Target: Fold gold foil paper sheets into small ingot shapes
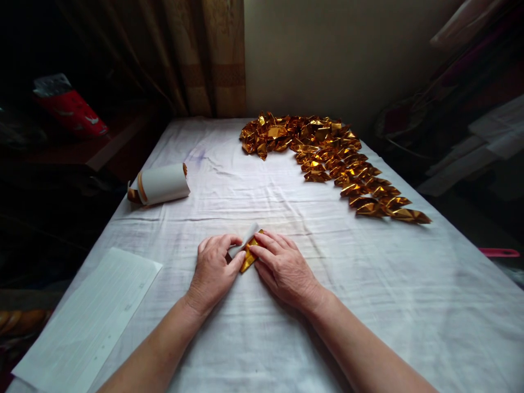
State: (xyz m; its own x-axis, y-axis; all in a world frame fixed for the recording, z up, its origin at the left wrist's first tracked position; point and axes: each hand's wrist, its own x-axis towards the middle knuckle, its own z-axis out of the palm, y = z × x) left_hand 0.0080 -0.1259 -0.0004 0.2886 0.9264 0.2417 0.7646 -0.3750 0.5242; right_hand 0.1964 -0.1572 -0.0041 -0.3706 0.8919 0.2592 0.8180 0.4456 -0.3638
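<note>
At the middle of the table, a partly folded piece of gold foil paper lies between my two hands, with its white back turned up along the left side. My left hand grips that left side, thumb on the gold face and fingers behind the white flap. From the right, my right hand presses its fingers onto the gold part. Farther back on the right lie many folded gold foil pieces, crumpled-looking and shiny, in a pile that trails off in rows toward the right edge.
A white roll with gold foil inside lies at the left edge. Nearer me on the left are lined paper sheets. A wrinkled white cloth covers the table. Beyond stand a curtain and a red packet.
</note>
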